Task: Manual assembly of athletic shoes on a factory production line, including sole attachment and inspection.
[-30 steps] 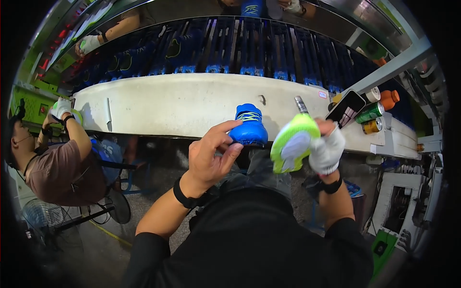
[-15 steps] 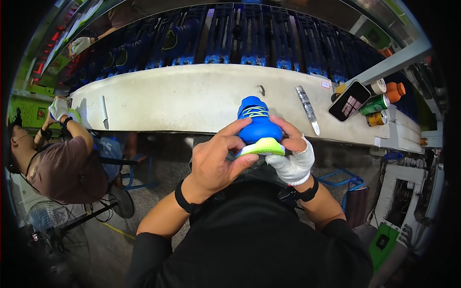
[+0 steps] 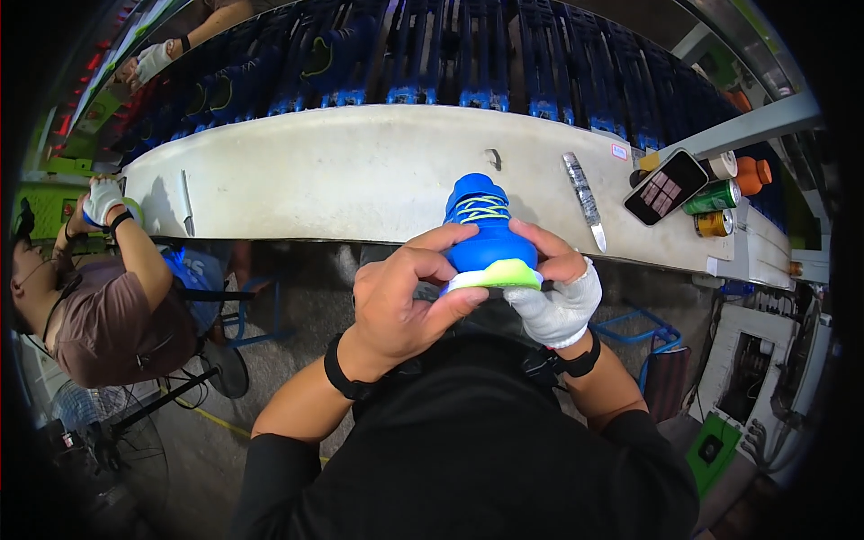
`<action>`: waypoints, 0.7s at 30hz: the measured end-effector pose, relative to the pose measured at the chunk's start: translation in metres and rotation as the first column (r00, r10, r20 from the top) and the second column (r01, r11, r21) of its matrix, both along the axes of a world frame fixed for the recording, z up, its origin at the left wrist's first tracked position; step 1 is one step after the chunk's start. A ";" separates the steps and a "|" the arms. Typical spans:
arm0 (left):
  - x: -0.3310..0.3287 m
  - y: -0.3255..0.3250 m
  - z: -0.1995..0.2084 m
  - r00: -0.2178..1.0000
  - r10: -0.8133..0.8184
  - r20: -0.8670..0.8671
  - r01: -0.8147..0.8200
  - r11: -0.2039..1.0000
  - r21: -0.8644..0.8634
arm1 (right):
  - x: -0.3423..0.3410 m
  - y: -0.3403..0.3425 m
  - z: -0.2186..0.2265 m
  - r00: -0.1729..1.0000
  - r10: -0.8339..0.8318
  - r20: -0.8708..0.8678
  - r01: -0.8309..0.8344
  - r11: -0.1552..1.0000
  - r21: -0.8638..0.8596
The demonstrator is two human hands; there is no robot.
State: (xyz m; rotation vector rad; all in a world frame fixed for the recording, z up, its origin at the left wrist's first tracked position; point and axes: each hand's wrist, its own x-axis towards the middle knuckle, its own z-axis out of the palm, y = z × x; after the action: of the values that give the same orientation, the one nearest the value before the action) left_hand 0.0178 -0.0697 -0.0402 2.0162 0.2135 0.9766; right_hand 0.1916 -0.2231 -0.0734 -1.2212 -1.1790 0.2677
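Observation:
A blue shoe (image 3: 489,245) with yellow-green laces is held between my two hands, just off the bench's front edge, with its toe toward me. Its white and lime-green sole (image 3: 511,274) faces me at the toe end. My left hand (image 3: 400,292), bare, is closed on the shoe's left side, its thumb against the sole and its index finger on the upper. On the other side my right hand (image 3: 562,301), in a white glove with bare fingertips, grips the toe and the sole edge. The right thumb presses under the sole.
On the pale bench (image 3: 315,171) lie a taped-handle knife (image 3: 585,200), a phone (image 3: 666,186), cans (image 3: 713,197) and another blade (image 3: 186,202). Beyond it runs a slatted conveyor (image 3: 490,63) carrying dark shoes (image 3: 333,58). A co-worker (image 3: 112,310) sits at left; a blue-framed stool (image 3: 643,333) stands right.
Both hands keep their hold on the shoe, which has tipped slightly at the toe. The view has shifted a little. At the upper left, another person's gloved hand and forearm show more.

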 end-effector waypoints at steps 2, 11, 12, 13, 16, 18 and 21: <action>0.003 0.001 -0.006 0.999 0.006 0.044 -0.005 1.000 -0.010 | 0.001 0.003 -0.001 1.000 0.001 -0.015 -0.001 1.000 -0.008; -0.022 0.025 0.008 0.999 0.022 -0.050 -0.034 0.963 -0.269 | -0.003 0.040 0.002 0.999 0.033 0.030 -0.033 0.999 0.023; -0.025 0.029 0.020 0.991 0.041 -0.131 -0.077 0.957 -0.281 | -0.005 0.048 0.002 0.998 0.041 0.044 -0.043 0.998 0.052; -0.028 0.036 0.040 0.990 0.036 -0.137 -0.072 0.961 -0.266 | -0.008 0.051 0.005 0.999 0.034 0.038 -0.036 0.997 0.068; -0.030 0.050 0.085 0.852 0.139 -0.504 0.053 0.936 0.348 | -0.021 0.053 0.012 0.968 0.075 0.240 -0.058 0.995 -0.079; -0.023 0.047 0.073 0.817 0.148 -0.558 0.071 0.933 0.352 | -0.025 0.052 0.005 0.961 0.082 0.265 -0.063 0.995 -0.081; -0.023 0.050 0.067 0.803 0.135 -0.581 0.052 0.955 0.293 | -0.020 0.043 -0.006 0.945 0.067 0.319 -0.021 0.989 -0.146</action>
State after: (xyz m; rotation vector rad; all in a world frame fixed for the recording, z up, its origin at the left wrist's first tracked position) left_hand -0.0048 -0.0193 0.0271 2.5699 0.4762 0.3709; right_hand 0.1720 -0.1805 -0.0798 -1.4005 -1.4926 0.1900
